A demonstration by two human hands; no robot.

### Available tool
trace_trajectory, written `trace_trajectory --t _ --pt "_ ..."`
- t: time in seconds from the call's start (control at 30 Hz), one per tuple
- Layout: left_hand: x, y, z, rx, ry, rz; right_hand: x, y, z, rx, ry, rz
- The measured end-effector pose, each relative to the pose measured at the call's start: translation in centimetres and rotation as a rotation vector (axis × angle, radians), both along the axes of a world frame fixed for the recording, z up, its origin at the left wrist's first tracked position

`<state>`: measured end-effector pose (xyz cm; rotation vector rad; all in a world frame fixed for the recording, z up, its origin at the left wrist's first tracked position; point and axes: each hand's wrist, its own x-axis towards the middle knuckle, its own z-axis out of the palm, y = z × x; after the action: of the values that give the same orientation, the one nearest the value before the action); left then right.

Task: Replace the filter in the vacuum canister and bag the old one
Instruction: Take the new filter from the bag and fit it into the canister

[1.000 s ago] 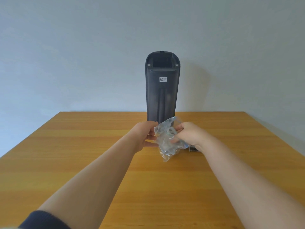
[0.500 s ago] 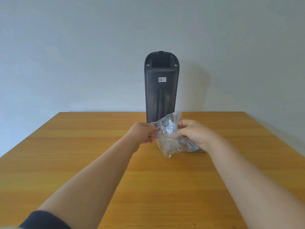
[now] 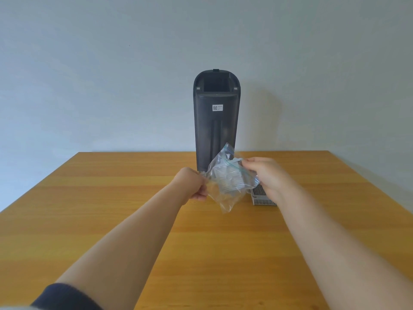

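A tall dark vacuum canister (image 3: 216,121) stands upright at the far middle of the wooden table (image 3: 111,198), its top open. In front of it I hold a clear zip bag (image 3: 225,182) above the table with a white pleated filter inside. My left hand (image 3: 192,184) pinches the bag's left edge. My right hand (image 3: 266,175) grips the bag's right end by the blue zip strip. A second white ribbed filter (image 3: 260,196) lies on the table under my right hand, partly hidden by it.
A plain pale wall rises behind the table. The table's far edge runs just behind the canister, and its left and right edges slant toward me.
Both hands have spread apart and risen slightly, pulling the bag wider and flatter. My right hand shifted right, uncovering more of the white filter on the table.
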<state>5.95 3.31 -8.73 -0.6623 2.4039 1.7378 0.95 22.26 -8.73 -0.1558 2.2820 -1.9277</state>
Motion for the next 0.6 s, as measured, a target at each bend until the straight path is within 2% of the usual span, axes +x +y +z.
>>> trace_trajectory --t 0.1,0.17,0.23,0.33,0.37,0.47,0.6 --pt "-0.1 0.3 0.4 0.01 -0.032 0.018 -0.1 -0.4 0.0 -0.026 0.001 -0.075" --pt "-0.3 0.3 0.2 0.098 0.026 0.04 -0.4 -0.4 -0.1 -0.053 -0.004 -0.123" --pt "-0.2 0.2 -0.4 0.268 0.097 0.045 -0.6 -0.3 -0.1 -0.092 -0.026 -0.141" --pt "-0.3 0.0 -1.0 0.632 0.109 -0.013 -0.6 -0.2 -0.1 -0.134 -0.067 -0.191" --pt "-0.5 -0.1 -1.1 0.695 0.116 -0.054 -0.6 -0.2 -0.1 -0.147 -0.091 -0.214" --pt "-0.4 -0.1 -1.2 0.636 0.139 -0.227 -0.7 -0.2 0.0 -0.157 -0.153 -0.264" --pt "-0.2 -0.1 -1.3 0.473 0.155 -0.236 -0.8 0.1 -0.1 -0.177 -0.154 -0.269"
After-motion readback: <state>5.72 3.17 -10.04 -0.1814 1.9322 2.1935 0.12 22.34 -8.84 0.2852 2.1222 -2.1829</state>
